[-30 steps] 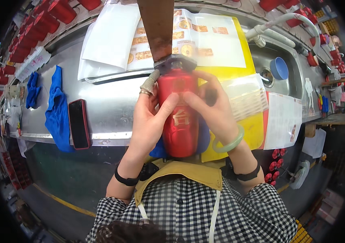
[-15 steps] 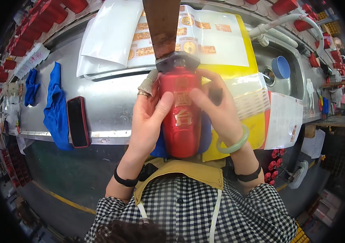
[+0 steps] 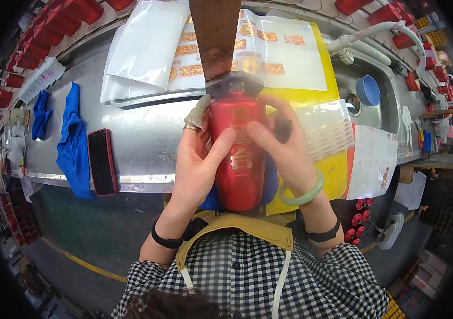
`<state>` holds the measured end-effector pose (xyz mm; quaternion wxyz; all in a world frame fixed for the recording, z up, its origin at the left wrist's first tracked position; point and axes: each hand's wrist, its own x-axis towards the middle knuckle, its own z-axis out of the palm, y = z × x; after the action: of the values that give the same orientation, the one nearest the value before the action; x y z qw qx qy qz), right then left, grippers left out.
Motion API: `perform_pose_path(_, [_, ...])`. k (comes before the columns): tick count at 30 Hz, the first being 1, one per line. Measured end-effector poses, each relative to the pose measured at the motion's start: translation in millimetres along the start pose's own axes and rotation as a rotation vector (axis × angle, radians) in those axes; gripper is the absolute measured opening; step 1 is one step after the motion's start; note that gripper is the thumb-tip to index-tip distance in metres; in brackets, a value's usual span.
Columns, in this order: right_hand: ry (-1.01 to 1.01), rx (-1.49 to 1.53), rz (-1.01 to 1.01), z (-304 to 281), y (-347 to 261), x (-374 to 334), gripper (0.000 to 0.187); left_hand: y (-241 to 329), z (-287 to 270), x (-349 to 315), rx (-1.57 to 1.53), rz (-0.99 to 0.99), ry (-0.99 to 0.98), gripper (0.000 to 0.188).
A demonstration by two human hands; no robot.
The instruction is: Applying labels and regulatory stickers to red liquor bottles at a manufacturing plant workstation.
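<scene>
A red bottle [image 3: 239,181] with gold lettering lies lengthwise in front of me, its neck end against a dark holder [image 3: 235,84] at the end of a brown bar [image 3: 216,37]. My left hand [image 3: 201,151] grips its left side, thumb on the front, a cloth finger cover [image 3: 198,112] on one finger. From the right, my right hand [image 3: 285,141] holds the bottle, thumb pressed on the lettering; a pale green bangle [image 3: 305,192] circles that wrist. Blue cloth [image 3: 270,183] shows beneath the bottle. The fingers behind it are partly hidden.
Sheets of gold labels [image 3: 290,53] lie on a yellow sheet [image 3: 332,80] behind. To the left, a phone [image 3: 102,162] and blue cloths [image 3: 73,143] rest on the metal bench [image 3: 141,133]. A sink with a blue bowl [image 3: 368,90] is at right, near a white tap pipe [image 3: 380,24].
My two thumbs have come closer together over the lettering, covering more of it. The bottle stays at the holder, shifted slightly toward me.
</scene>
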<state>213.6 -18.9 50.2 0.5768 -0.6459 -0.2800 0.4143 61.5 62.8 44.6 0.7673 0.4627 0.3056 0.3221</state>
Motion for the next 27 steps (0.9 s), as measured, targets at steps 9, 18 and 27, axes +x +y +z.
perform_pose_path(9, [-0.029,0.006,-0.001,-0.6,0.3,-2.7,0.065,-3.0,2.1,2.6,0.022,0.015,0.032,0.066])
perform_pose_path(18, [-0.018,-0.025,-0.018,-0.1,1.9,-1.0,0.066,-5.1,1.3,3.6,0.036,0.002,0.048,0.065])
perform_pose_path(27, [-0.012,0.025,0.005,1.3,-1.0,-1.5,0.064,-4.3,1.8,3.2,-0.024,-0.024,0.057,0.067])
